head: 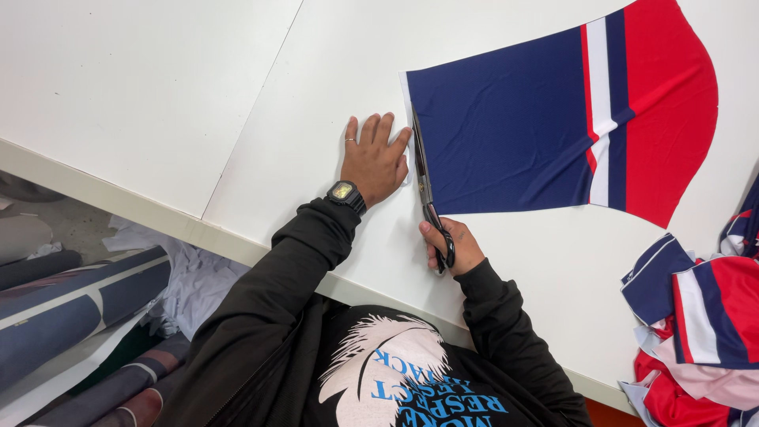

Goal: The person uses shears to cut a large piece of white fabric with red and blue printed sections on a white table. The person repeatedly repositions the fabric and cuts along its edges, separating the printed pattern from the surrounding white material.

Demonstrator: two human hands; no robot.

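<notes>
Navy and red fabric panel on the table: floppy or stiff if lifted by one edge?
Probably floppy: the fabric panel lies flat and thin on the white table, like the crumpled cut pieces nearby. Likely light and smooth, so it may slide; the left hand presses beside it.

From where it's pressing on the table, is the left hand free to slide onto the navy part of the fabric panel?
Probably yes. The left hand lies flat beside the fabric panel, at its edge. Only the scissors in the right hand run along that edge between them.

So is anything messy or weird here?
On the white table nothing looks odd: the navy, white and red fabric panel lies flat. Off its edge, crumpled white scraps are heaped below, and cut red, white and navy pieces pile loosely at right.
</notes>
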